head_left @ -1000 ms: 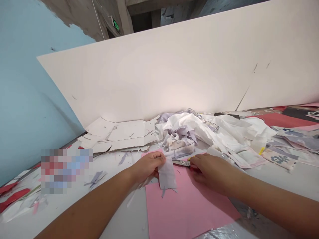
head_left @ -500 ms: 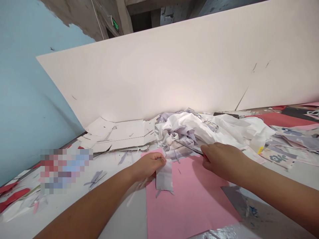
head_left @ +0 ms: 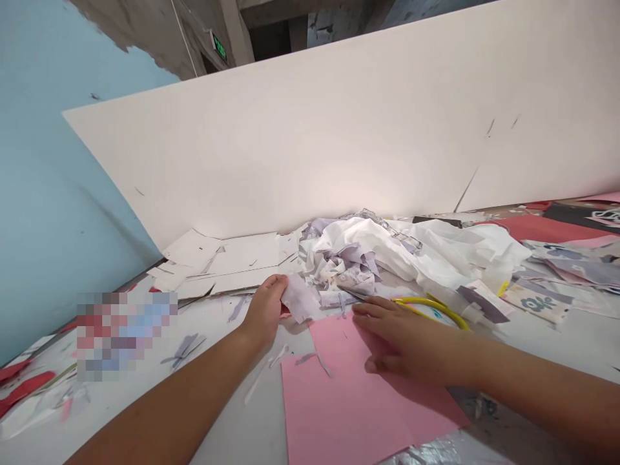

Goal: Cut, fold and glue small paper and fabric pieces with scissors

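Note:
My left hand (head_left: 265,309) is closed on a small pale lilac piece of paper or cloth (head_left: 299,298), raised just beyond the far left edge of a pink sheet (head_left: 349,407). Something red shows under its fingers. Flat and spread, my right hand (head_left: 404,339) is over the sheet's right side, with nothing in its grasp. Yellow-handled scissors (head_left: 453,315) lie just past this hand, partly hidden by it. Thin grey-lilac offcuts (head_left: 323,365) rest on the pink sheet.
Crumpled white and lilac scraps (head_left: 353,248) pile up behind the hands. Flattened white card (head_left: 242,258) lies to the left, against an upright white board (head_left: 314,142). Patterned scraps (head_left: 542,298) and red sheets (head_left: 537,227) are at right.
My right hand has let go of the scissors and spread out over the pink sheet. My left hand has moved left and away with the lilac piece, leaving strips on the sheet.

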Available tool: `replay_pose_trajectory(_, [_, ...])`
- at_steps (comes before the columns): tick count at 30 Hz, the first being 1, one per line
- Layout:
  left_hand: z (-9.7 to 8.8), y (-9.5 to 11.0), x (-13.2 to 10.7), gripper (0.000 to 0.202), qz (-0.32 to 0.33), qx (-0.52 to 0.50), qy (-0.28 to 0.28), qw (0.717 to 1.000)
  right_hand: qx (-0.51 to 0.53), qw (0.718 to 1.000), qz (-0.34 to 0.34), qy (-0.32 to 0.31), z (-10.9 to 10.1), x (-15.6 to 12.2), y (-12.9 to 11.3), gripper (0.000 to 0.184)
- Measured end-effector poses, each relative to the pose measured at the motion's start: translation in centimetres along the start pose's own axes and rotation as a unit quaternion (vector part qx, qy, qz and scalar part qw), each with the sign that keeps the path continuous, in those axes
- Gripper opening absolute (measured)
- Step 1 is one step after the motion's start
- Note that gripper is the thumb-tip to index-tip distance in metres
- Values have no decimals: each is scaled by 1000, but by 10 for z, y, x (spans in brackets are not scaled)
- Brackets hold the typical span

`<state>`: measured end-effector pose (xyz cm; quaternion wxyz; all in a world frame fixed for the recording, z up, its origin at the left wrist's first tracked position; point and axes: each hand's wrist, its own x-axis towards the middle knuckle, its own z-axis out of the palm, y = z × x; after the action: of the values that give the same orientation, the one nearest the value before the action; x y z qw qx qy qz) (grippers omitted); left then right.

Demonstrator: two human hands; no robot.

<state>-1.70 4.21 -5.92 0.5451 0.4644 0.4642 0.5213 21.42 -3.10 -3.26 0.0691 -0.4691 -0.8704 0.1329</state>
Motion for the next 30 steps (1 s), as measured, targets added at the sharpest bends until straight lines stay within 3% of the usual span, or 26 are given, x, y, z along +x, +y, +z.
replay_pose_trajectory(4, [2, -5, -2, 23, 10, -1, 23, 1000, 52, 998, -22, -7, -5, 0, 3, 6])
replay_pose_trajectory(9, [2, 4, 2, 21, 52, -17, 94, 994, 27, 998, -42, 37, 0, 3, 4, 11])
replay_pose_trajectory(14, [-16, 25, 19, 16, 126, -22, 209, 969, 14, 997, -31, 73, 12, 6, 6, 12])
replay_pose_trajectory(18, [-24, 29, 19, 13, 147, 13, 238, 960, 57, 991, -43, 114, 21, 8, 3, 21])
replay_pose_trajectory(20, [-21, 28, 13, 17, 178, 113, 190, 959, 79, 988, -52, 121, 24, 9, 1, 22])
replay_pose_trajectory(23, [-15, 26, 2, 24, 191, 267, 44, 944, 117, 985, -40, 122, 26, 9, -2, 16])
replay_pose_trajectory(25, [-11, 25, -1, 27, 157, 272, -12, 949, 143, 982, -18, 118, 27, 8, -2, 16])
replay_pose_trajectory(30, [-12, 29, 4, 27, 99, 183, -57, 976, 137, 981, 25, 136, 28, 6, -2, 22])
